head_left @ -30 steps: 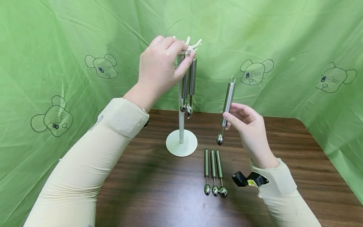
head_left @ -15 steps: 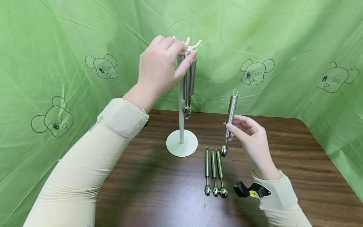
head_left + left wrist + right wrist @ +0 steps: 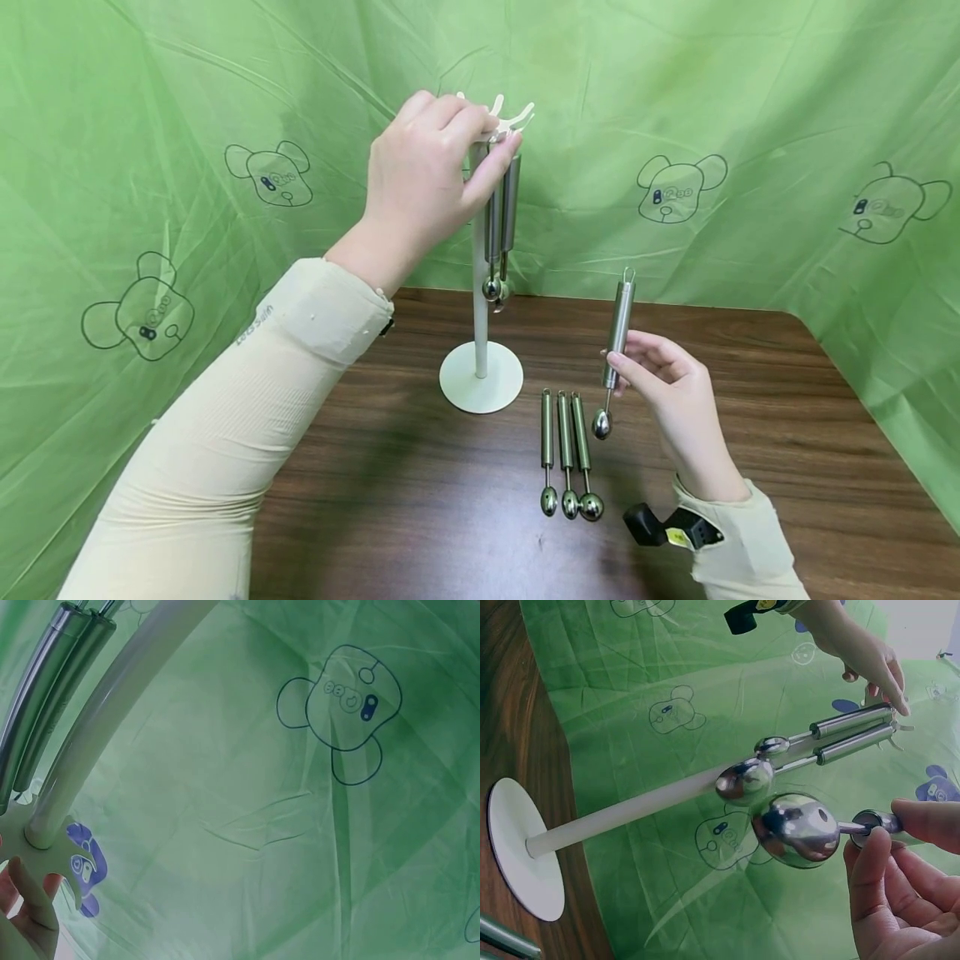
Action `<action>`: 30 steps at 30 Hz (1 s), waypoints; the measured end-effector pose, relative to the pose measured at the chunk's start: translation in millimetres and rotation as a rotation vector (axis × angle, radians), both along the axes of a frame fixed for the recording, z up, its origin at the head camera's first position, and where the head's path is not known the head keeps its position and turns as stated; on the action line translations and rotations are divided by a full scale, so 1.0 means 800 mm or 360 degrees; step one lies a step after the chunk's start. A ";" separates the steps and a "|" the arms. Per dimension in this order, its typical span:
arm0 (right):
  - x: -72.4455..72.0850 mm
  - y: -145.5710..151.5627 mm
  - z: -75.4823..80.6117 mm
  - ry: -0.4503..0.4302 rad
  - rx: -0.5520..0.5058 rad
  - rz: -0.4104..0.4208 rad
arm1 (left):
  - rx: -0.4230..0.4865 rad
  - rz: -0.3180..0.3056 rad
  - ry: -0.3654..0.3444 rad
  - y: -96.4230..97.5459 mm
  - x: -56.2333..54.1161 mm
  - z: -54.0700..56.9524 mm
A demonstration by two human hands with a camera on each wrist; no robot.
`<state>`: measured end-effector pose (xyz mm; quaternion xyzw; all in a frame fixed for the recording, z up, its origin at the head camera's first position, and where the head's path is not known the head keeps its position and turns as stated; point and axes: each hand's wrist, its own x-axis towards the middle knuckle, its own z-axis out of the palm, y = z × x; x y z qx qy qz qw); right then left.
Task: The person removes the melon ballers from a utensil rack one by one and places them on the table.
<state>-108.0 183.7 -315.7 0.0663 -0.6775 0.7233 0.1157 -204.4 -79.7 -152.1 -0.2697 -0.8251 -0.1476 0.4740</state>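
Note:
A white hook stand [image 3: 481, 329] rises from a round base, with two steel melon ballers [image 3: 512, 204] hanging scoop-down from its top. My left hand [image 3: 423, 167] pinches the hooked top [image 3: 49, 859] between thumb and fingers, covering part of it. Right of the stand, my right hand [image 3: 667, 396] holds another melon baller [image 3: 621, 321] by the lower handle, near the neck. Its wire loop points up and its scoop [image 3: 795, 829] hangs down, above the table. Three more melon ballers [image 3: 566, 433] lie side by side in front of the stand's base, handles pointing away from me.
The dark wood-grain table [image 3: 787, 467] carries the stand and the lying melon ballers. Green cloth [image 3: 585, 67] printed with mouse-like heads encloses the back and both sides.
My right hand has come down and slightly right, carrying its melon baller lower. The hanging melon ballers have swung a little. My left hand stays on the stand's top.

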 end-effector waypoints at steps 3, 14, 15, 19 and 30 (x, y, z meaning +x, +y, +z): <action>0.002 0.002 -0.005 -0.0005 -0.0010 0.0005 | -0.0024 0.0000 0.0018 -0.001 0.000 0.000; 0.007 0.005 -0.021 -0.0007 -0.0062 0.0013 | -0.0097 0.0034 -0.0010 -0.003 0.003 0.001; 0.008 0.006 -0.022 -0.0013 -0.0065 0.0014 | -0.0098 0.0032 -0.0010 -0.003 0.003 0.001; 0.010 0.009 -0.027 -0.0029 -0.0084 0.0026 | -0.0113 0.0043 -0.0014 -0.002 0.003 0.001; 0.013 0.014 -0.036 -0.0083 -0.0151 0.0040 | -0.0112 0.0067 -0.0042 -0.001 0.005 0.002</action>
